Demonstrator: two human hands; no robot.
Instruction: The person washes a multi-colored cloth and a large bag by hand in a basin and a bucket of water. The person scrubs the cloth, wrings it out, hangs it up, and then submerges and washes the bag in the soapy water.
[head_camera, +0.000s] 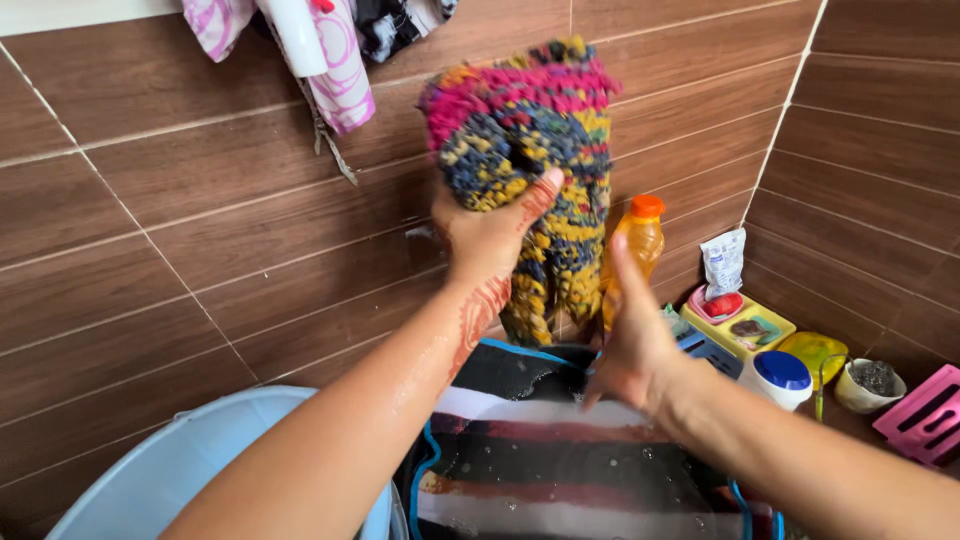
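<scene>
Overhead, at twelve o'clock, left hand (490, 235) clamps the top of a multicoloured shaggy mat (535, 160), hanging wet against the brown tiled wall (150, 200). Right hand (630, 345), fingers open, presses its lower edge at three o'clock, holding nothing. Mat looks soft, floppy, water-heavy; best gripped by bunched upper edge. Blue basin (200, 460) at seven o'clock; orange bottle (640, 240) behind.

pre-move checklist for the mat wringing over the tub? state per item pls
1. Left hand has a grip on the shaggy multicoloured mat: ok.
2. Right hand on the mat: not ok, it is open beside the lower end.
3. Mat lifted above the dark tub: ok.
4. Orange bottle apart from the mat: cannot tell, they overlap.
5. Light blue basin out of both arms' way: ok.
</scene>
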